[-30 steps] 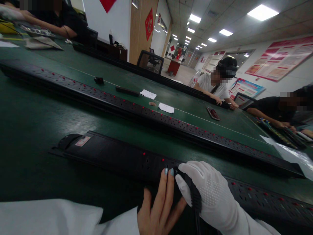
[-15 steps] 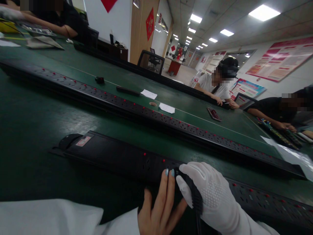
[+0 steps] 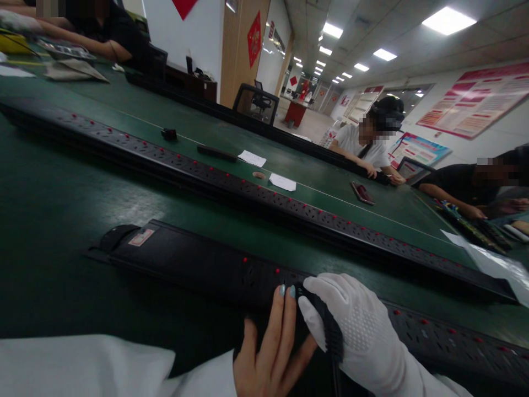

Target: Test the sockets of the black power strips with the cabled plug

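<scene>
A long black power strip [image 3: 194, 259] with red dots beside its sockets lies before me, a small label [image 3: 141, 237] near its left end. My left hand [image 3: 275, 344] is bare and open, its fingers stretched out and two fingertips resting on the strip's face. Just right of them, my right hand [image 3: 359, 317], in a white dotted glove, is closed around a black plug [image 3: 326, 320] pressed against the strip. The plug's cord [image 3: 335, 375] runs down toward me. The plug's front end and the sockets under my right hand are hidden.
A second long power strip [image 3: 231, 182] crosses the green table [image 3: 124, 201] behind. Beyond it are a small black part [image 3: 168, 134], a black bar [image 3: 217, 153], paper slips [image 3: 282, 182] and a phone [image 3: 362, 193]. Co-workers [image 3: 367, 149] sit along the far side.
Both hands, the plug and the power strip hold the same places. The view has shifted very slightly, and a co-worker's hands at the far right have moved.
</scene>
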Available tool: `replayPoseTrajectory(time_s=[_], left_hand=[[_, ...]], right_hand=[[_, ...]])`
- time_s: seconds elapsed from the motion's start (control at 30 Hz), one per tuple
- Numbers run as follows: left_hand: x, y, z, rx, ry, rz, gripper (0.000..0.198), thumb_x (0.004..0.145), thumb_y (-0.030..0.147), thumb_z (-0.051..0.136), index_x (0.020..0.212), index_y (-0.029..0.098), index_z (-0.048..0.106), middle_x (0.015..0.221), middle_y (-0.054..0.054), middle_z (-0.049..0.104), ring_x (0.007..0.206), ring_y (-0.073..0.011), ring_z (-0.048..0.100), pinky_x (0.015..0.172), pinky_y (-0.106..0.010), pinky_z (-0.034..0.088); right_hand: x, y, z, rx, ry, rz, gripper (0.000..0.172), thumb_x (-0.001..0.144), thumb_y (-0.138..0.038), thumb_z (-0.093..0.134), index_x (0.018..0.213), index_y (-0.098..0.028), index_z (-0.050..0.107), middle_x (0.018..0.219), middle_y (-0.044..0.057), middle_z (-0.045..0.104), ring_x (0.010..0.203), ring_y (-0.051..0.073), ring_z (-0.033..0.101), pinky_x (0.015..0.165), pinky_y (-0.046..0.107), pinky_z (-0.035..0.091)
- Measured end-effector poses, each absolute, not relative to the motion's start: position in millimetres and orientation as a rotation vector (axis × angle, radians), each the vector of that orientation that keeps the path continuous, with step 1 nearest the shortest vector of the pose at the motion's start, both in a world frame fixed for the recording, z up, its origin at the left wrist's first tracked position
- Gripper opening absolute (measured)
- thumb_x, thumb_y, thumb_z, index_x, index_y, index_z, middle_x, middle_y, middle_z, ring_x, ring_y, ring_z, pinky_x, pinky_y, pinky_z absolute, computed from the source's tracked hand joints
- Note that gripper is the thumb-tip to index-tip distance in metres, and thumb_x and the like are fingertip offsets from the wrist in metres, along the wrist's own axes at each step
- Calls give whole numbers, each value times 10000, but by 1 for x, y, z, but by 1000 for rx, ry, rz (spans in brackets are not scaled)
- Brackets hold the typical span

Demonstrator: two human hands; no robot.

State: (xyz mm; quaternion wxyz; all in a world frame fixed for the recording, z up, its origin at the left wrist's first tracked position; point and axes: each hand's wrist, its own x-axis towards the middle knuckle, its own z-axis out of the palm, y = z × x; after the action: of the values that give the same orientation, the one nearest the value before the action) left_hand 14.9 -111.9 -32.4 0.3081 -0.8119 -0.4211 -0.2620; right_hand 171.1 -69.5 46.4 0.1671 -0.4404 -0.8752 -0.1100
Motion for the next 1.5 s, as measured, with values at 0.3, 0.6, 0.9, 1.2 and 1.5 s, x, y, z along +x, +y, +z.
replayPoseTrajectory(time_s=[0.3, 0.6, 0.9, 1.2, 1.5], left_hand=[[14, -113, -32, -2159, -1111, -693, 468, 898, 386, 456, 1323, 207, 378, 1227, -145, 546, 1123, -267, 522, 704, -312, 427], [15, -113, -33, -2146, -1112, -693, 472, 906, 406, 429, 1330, 208, 369, 1249, -155, 525, 1135, -276, 513, 705, -330, 429], [16, -113, -37, -2158, -1118, -714, 488, 888, 390, 464, 1330, 207, 366, 1245, -149, 531, 1144, -274, 508, 707, -312, 432], [16, -112, -38, -2151, -1120, -722, 472, 897, 370, 457, 1328, 200, 366, 1292, -168, 482, 1153, -280, 500, 721, -321, 424], [17, -111, -37, -2153, -1093, -743, 396, 916, 342, 418, 1296, 231, 421, 1170, -136, 586, 1136, -298, 504, 703, -364, 419]], right_hand=[[170, -69, 48, -1239, -2486, -336, 165, 829, -301, 502, 918, -176, 564, 790, 47, 618, 700, 195, 575, 629, 337, 451], [171, -70, 45, -1254, -2493, -323, 163, 821, -299, 516, 922, -182, 565, 800, 47, 618, 701, 191, 573, 639, 339, 456], [170, -70, 47, -1243, -2487, -344, 172, 824, -305, 503, 914, -176, 573, 790, 54, 625, 697, 199, 583, 628, 347, 468], [171, -70, 44, -1251, -2487, -351, 174, 832, -301, 493, 920, -176, 576, 803, 51, 626, 706, 190, 583, 651, 340, 458], [169, -69, 46, -1270, -2488, -365, 201, 849, -328, 451, 879, -182, 585, 770, 41, 618, 692, 173, 575, 637, 308, 434]])
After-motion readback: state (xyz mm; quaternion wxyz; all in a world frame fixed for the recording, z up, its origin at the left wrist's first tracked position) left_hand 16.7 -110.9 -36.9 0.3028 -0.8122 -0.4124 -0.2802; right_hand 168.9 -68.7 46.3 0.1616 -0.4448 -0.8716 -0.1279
